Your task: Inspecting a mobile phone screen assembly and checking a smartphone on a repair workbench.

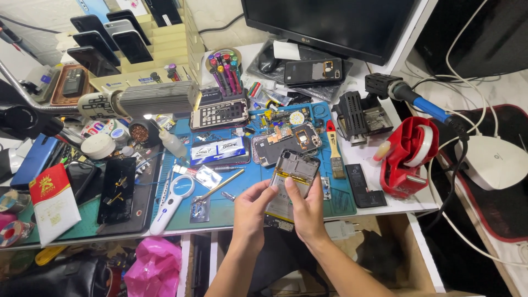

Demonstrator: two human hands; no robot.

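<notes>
Big dark monitor (335, 22) at back of a white bench (410, 201), well apart from the hands; blue work mat (231, 203) spreads under most of the clutter; red tape dispenser (410, 157) off to the right near the bench edge; white-handled magnifier (171, 202) lies on the mat to the left; a second opened phone body (286, 144) lies flat on the mat just beyond the held one; small brush (334, 151) between that and the dispenser.

Opened phone frame (292, 184) is held up off the mat, in front of the bench edge, insides facing the camera; long axis runs near upright in view, tilted a little, top end away from the person, bottom end down between the wrists.

Left hand (250, 212) clamps the frame's left edge, thumb on the face, fingers curled behind; right hand (309, 212) clamps the right side, thumb pressed on the lower middle of the face; both closed on it, neither nearer, frame sits between them; the mat lies just past the fingertips.
</notes>
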